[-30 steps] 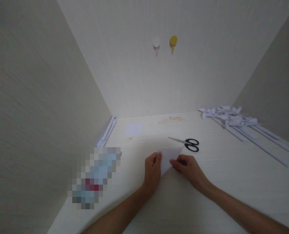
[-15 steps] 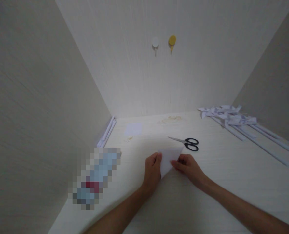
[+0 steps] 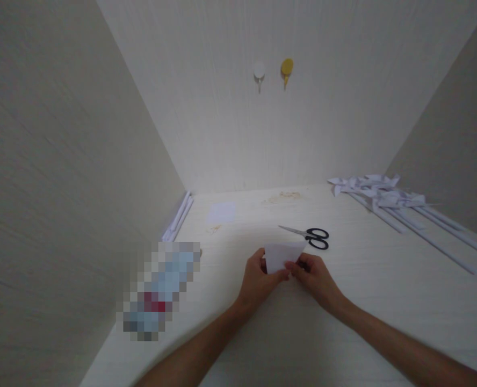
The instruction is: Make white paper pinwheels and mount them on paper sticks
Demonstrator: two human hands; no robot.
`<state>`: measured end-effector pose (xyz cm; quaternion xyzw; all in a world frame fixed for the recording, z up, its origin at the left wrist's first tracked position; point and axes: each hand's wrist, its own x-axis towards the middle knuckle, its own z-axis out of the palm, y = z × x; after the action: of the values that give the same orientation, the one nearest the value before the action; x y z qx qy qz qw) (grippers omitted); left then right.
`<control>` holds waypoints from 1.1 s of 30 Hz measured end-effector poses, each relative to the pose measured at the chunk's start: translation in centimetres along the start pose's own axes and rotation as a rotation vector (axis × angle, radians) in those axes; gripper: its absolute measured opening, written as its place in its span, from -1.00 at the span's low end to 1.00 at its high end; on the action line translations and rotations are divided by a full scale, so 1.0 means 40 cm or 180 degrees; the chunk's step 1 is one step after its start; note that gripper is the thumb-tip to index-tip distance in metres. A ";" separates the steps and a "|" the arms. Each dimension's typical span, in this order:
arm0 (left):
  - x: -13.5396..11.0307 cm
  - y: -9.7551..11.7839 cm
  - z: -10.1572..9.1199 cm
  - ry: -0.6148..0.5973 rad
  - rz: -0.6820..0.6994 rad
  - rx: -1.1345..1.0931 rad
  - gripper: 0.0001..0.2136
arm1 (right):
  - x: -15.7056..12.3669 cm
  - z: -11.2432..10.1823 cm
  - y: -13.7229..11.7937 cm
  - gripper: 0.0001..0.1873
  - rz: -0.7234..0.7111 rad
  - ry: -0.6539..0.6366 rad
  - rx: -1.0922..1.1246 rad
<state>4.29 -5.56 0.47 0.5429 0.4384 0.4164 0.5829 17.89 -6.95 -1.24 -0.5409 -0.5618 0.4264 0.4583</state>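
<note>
A small white sheet of paper (image 3: pixel 283 255) is held between my two hands, tilted up above the table. My left hand (image 3: pixel 260 279) grips its left side and lower edge, the thumb stretched along the bottom. Thumb and fingers of my right hand (image 3: pixel 313 271) pinch the lower right part, close to the left thumb. Whether the paper is folded I cannot tell. Just beyond it lie scissors (image 3: pixel 309 235) with black handles, pointing left, the paper's upper right corner near the handles.
Paper pinwheels on rolled sticks (image 3: pixel 383 196) lie at the right. A white paper square (image 3: pixel 221 213), thin yellowish pieces (image 3: pixel 284 197) and paper rolls (image 3: pixel 178 216) lie toward the back and left. A blurred-out bluish item (image 3: pixel 164 290) sits at left. White and yellow hooks (image 3: pixel 287 67) hang on the back wall.
My left hand has shifted its hold, its thumb moving from the paper's upper left to the lower edge beside the right thumb. The paper's lower corner no longer hangs down.
</note>
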 end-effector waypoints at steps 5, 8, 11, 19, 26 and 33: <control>0.002 0.006 0.000 0.0021 -0.0205 -0.0124 -0.66 | 0.000 0.002 0.004 -0.71 -0.0017 0.0084 -0.0018; 0.003 0.013 -0.002 0.0039 -0.0275 -0.0073 -0.66 | -0.001 0.003 0.001 -0.70 0.0004 0.0078 0.0063; 0.006 0.011 -0.007 -0.0014 -0.0314 -0.0034 -0.64 | -0.002 0.001 -0.002 -0.70 0.0068 0.0186 0.0161; 0.014 -0.002 -0.031 0.0007 -0.0472 -0.0004 -0.59 | 0.007 -0.018 0.012 -0.68 0.0196 0.0832 0.0686; 0.019 0.018 -0.079 0.0239 -0.0378 -0.0147 -0.56 | 0.027 -0.040 0.021 -0.64 0.0202 0.1361 0.1441; 0.010 0.013 -0.040 -0.0105 -0.0509 -0.0480 -0.63 | -0.004 -0.002 0.008 -0.68 0.0227 0.0459 0.0899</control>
<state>2.83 -4.72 0.90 0.4676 0.4381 0.3913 0.6606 18.05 -7.10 -1.56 -0.5199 -0.4423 0.4772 0.5536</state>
